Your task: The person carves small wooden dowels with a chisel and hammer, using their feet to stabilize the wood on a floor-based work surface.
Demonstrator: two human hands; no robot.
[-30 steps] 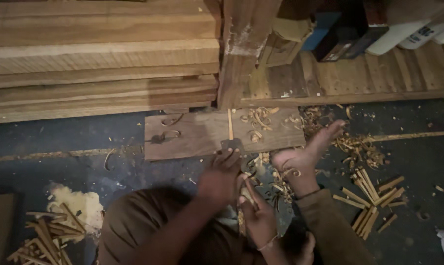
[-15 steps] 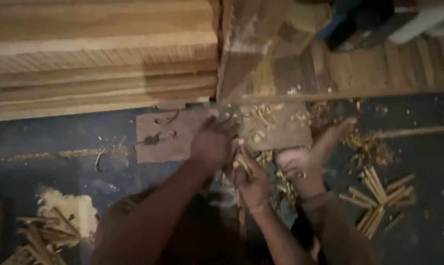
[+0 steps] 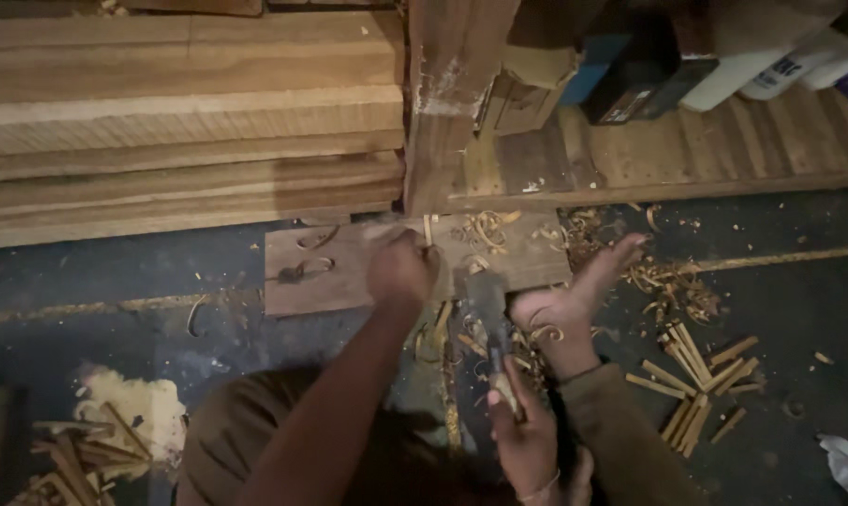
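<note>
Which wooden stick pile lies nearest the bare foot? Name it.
The right-hand pile of short wooden sticks, beside the bare foot; the other pile lies far left.

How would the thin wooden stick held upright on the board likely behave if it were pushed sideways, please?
The thin stick looks slender, so it would probably tip or flex easily. Only the left hand steadies it on the board, so it likely falls if released. It seems light, like the cut sticks nearby.
</note>
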